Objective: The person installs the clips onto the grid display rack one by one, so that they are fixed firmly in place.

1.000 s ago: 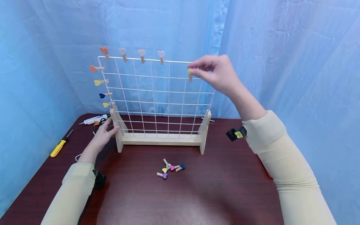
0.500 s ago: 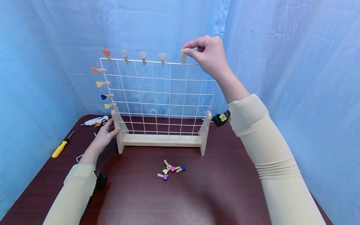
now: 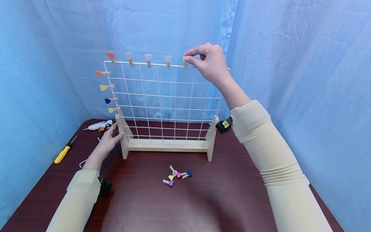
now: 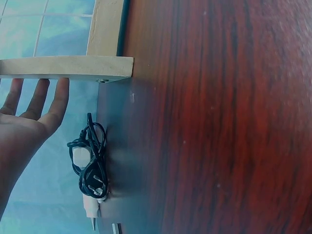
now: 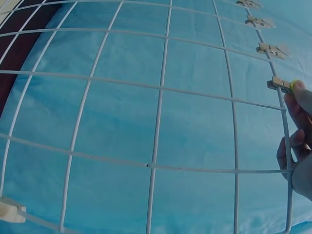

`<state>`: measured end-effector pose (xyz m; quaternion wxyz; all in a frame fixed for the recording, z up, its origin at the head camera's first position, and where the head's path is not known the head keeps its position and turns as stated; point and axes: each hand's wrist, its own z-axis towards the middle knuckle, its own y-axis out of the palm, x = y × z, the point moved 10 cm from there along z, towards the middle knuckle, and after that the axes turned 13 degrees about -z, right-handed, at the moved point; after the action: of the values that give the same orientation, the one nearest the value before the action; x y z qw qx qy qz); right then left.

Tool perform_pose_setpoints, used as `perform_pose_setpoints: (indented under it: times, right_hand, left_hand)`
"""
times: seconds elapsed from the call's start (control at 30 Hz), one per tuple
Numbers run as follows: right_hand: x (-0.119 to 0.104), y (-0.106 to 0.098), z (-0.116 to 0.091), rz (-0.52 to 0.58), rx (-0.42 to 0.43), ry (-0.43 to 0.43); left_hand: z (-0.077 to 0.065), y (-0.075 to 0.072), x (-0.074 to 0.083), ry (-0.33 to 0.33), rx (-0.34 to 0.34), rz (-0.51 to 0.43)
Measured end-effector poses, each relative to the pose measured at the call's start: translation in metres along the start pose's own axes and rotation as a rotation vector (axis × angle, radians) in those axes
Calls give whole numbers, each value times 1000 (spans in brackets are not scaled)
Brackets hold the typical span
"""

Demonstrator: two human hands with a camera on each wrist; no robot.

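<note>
My right hand (image 3: pixel 210 62) pinches a small wooden clothespin (image 5: pixel 282 85) with a yellow heart between thumb and forefinger. That clothespin sits over the top wire of a white wire grid (image 3: pixel 166 81), right of a white-heart clothespin (image 3: pixel 168 61). Along the same wire stand more clothespins with white hearts and an orange heart (image 3: pixel 110 55). Down the left side wire are clothespins with orange, yellow and dark blue hearts. The fingers of my left hand (image 3: pixel 108 141) lie nearly straight against the left leg (image 4: pixel 68 67) of the grid's wooden stand (image 3: pixel 168 147).
Several loose heart clothespins (image 3: pixel 171 183) lie in front of the stand on the dark red table (image 3: pixel 162 209). At left are a yellow screwdriver (image 3: pixel 62 154) and a white glue gun (image 3: pixel 99 125) with a black cord (image 4: pixel 92 170). Blue curtains (image 3: pixel 304 80) surround the table.
My right hand rose with the yellow-heart clothespin from in front of the grid to above the top wire, then moved left and down onto it. My left hand stays against the stand's leg.
</note>
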<state>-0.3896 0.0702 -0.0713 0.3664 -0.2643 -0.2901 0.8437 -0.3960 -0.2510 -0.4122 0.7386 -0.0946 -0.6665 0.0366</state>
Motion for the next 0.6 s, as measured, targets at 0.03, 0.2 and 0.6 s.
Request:
perform_pose_setpoints:
  times: [0.03, 0.2, 0.6]
  right_hand:
    - [0, 1, 0, -1, -8, 3]
    - [-2, -4, -5, 26, -12, -2]
    - [-30, -12, -73, 114, 39, -213]
  left_hand:
    - [0, 0, 0, 0, 0, 1]
    - [0, -2, 0, -2, 4, 5]
    - [2, 8, 5, 8, -30, -33]
